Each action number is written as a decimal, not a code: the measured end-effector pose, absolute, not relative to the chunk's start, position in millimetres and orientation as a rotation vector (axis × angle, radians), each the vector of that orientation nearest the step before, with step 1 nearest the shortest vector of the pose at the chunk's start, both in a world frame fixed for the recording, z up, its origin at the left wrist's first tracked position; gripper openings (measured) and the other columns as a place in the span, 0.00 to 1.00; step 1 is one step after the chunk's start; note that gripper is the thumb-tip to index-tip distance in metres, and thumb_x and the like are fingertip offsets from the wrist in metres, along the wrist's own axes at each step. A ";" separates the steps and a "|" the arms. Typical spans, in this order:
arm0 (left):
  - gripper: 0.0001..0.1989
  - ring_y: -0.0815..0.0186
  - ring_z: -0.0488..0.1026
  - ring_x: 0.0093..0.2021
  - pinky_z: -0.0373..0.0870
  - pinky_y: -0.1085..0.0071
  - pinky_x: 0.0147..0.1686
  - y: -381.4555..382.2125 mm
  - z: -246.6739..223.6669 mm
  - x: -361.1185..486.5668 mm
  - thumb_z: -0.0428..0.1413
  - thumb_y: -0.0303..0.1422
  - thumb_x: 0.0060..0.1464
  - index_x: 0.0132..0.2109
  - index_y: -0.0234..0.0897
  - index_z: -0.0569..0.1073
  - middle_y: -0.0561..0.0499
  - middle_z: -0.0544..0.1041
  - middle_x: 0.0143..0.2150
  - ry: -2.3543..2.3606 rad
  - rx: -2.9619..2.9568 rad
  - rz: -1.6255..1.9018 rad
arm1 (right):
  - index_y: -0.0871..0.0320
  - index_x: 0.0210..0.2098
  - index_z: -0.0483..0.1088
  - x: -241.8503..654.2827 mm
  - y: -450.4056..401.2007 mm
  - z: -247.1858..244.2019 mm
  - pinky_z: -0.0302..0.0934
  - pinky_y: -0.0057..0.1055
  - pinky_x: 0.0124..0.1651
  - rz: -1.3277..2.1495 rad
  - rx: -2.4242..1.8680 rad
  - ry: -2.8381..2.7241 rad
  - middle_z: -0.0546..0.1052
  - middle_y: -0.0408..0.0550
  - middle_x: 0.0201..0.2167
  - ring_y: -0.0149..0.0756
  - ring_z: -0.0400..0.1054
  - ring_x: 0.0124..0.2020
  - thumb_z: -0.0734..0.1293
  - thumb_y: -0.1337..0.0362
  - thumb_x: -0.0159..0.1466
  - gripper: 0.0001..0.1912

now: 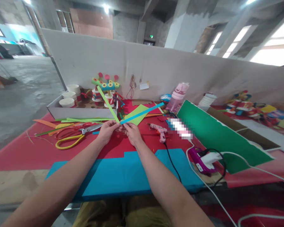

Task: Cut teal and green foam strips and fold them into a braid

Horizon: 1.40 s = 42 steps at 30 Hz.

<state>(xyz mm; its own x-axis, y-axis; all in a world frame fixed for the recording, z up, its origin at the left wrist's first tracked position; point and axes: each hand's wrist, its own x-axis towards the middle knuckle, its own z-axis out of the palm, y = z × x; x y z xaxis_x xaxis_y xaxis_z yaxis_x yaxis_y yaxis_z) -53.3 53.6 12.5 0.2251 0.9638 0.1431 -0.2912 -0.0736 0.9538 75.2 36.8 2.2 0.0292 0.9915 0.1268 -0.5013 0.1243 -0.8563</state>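
Note:
My left hand (108, 130) pinches the lower end of a light green paper strip (108, 103), which slants up to the left. Between the fingertips of my right hand (132, 132) is the end of a blue paper strip (148, 112), slanting up to the right. The two strip ends meet between my hands in a V; whether they are stuck together I cannot tell. Behind the blue strip lies a green paper sheet (139, 119). Yellow-and-red-handled scissors (72, 145) lie left of my hands, and a pink glue gun (161, 131) lies to the right.
At the back left, a cardboard box (80, 113) holds white paper cups (66, 102) and paper-cup crafts (105, 85). A pink bottle (177, 96) stands near the partition. Right of me are a green board (217, 134), a purple power strip (202, 162) and loose cables. Blue sheets (104, 179) cover the near edge.

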 end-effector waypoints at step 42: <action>0.12 0.73 0.65 0.19 0.61 0.75 0.21 44.2 16.6 -47.2 0.64 0.35 0.37 0.23 0.33 0.70 0.54 0.70 0.18 0.887 1.240 1.210 | 0.60 0.33 0.72 77.4 36.4 -5.0 0.71 0.30 0.32 1.422 -0.745 -0.882 0.75 0.40 0.19 0.31 0.72 0.22 0.76 0.55 0.46 0.19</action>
